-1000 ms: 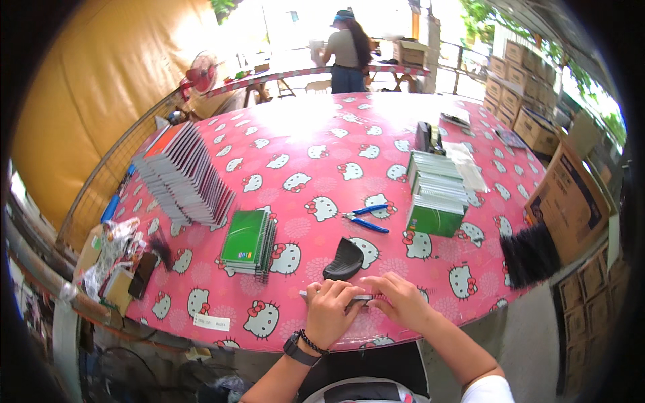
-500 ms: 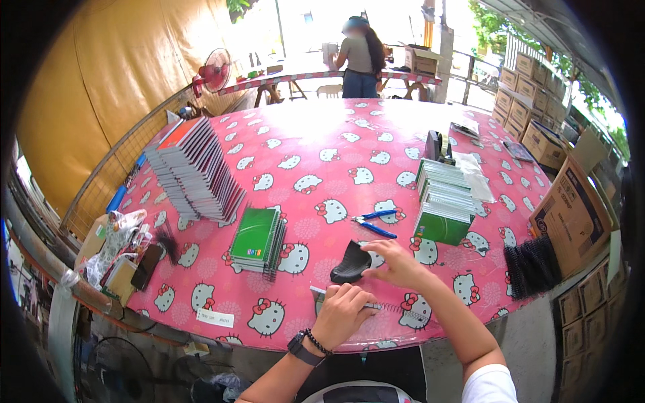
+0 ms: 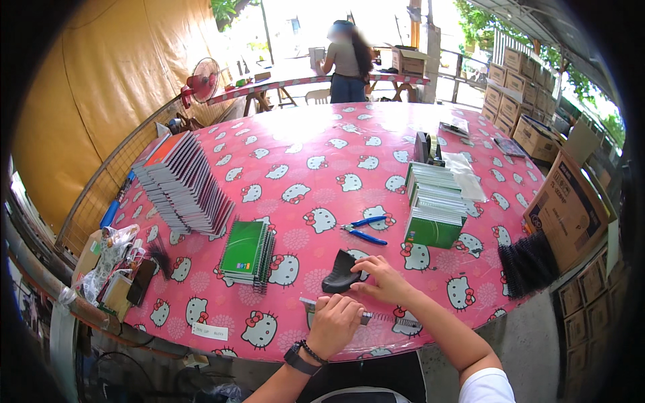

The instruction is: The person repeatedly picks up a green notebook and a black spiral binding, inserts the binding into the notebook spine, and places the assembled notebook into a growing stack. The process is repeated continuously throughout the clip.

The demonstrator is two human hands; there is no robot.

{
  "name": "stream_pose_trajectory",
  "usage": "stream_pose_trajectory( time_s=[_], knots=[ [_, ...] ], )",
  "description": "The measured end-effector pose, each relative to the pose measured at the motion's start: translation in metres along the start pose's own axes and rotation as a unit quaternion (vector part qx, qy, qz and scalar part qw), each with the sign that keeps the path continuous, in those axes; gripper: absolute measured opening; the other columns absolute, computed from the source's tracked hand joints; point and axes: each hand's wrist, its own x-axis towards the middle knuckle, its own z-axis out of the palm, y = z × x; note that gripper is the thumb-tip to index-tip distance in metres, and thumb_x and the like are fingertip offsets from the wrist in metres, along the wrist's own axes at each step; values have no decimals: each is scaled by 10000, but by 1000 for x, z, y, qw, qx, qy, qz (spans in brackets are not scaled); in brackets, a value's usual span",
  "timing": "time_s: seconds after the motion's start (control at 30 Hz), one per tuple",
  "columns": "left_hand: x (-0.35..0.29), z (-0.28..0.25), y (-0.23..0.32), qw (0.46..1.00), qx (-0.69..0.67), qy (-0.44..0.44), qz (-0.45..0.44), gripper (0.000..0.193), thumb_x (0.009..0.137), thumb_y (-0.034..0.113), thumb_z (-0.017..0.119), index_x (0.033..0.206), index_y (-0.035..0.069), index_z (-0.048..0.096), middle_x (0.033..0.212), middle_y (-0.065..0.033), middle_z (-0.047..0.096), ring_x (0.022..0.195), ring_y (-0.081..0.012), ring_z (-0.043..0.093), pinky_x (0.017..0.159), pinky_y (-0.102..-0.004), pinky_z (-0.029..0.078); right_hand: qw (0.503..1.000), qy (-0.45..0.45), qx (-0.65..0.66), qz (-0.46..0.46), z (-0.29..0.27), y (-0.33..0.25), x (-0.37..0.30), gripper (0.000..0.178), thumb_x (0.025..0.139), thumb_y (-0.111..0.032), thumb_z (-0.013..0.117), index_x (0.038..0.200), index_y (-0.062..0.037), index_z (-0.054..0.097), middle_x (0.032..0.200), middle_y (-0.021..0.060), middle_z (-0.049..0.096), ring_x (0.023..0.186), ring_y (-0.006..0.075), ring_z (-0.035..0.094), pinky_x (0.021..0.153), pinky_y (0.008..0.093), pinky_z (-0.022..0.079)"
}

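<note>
The left hand holds a notebook near the front edge of the table, a wire coil projecting from its right end, while the right hand is positioned at a black curved block, grip indeterminable, with blue-handled pliers beyond and a green notebook stack farther left.

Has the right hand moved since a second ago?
Yes: the right hand has gone forward, nearer the blue-handled pliers, and is now at the black curved block.
</note>
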Motion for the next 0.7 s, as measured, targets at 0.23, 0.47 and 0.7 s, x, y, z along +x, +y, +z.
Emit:
stream_pose_trajectory(
  time_s=[0.23, 0.47, 0.7],
  knots=[
    [2, 0, -3, 980, -165, 49, -94, 61, 821, 90, 636, 877, 90, 613, 855, -22, 622, 832, -208, 579, 779, -354, 392, 993, 5, -116, -28, 21, 3, 16, 673, 723, -417, 744, 1273, -112, 502, 1396, 204, 389, 1247, 408, 389, 1026, 496, 348],
    [-1, -23, -14, 990, -98, -78, 57, 206, 806, 184, 694, 994, 120, 640, 982, -18, 624, 918, -209, 582, 819, -343, 408, 977, -147, -156, 13, 18, -22, 31, 665, 720, -420, 728, 1267, -107, 514, 1400, 189, 395, 1249, 378, 408, 978, 486, 367],
    [4, -18, -13, 990, -117, -58, 60, 192, 815, 217, 681, 970, 118, 625, 1009, -20, 609, 930, -215, 578, 835, -358, 413, 969, -83, -229, -46, 14, -6, 21, 623, 739, -320, 707, 1292, -162, 466, 1404, 211, 376, 1269, 390, 392, 973, 491, 364]
  ],
)
